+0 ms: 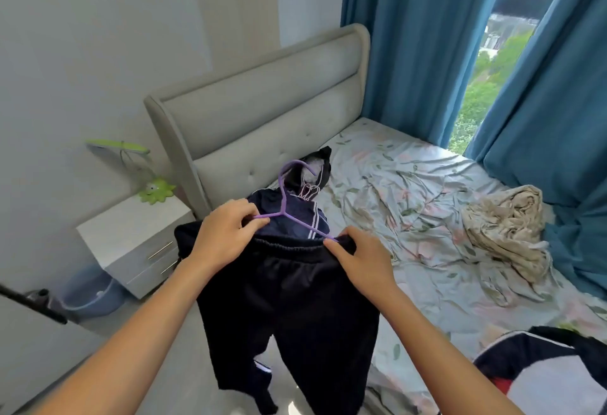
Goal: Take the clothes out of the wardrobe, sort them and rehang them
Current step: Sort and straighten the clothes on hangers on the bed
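Fingers (254, 222) of the left hand (223, 234) pinched one arm of a purple hanger (285, 207), while the right hand (361, 260) gripped the other end together with the elastic waistband of a pair of black trousers (295, 316). Both hands were closed on their hold, and the trousers hung straight down from the fingers over the edge of the bed (427, 217), legs loose beneath the wrists.

Just beyond the fingers, on the sheet, lay a dark blue jacket with white stripes (295, 217), and past it a black hooded garment (320, 168) with pale pink hangers (308, 191) resting on it, close against the grey padded headboard (262, 112). The hanger's hook rose in front of that pile and partly covered it.

Well to the right of the fingers a crumpled beige blanket (505, 234) sat on the floral sheet, with blue curtains (427, 36) behind it. Left of the fingers stood a white nightstand (131, 240) carrying a green lamp (154, 189), and a blue bin (88, 293) below it on the floor. Near the right forearm, at the lower corner, lay a black, white and red garment (542, 378).
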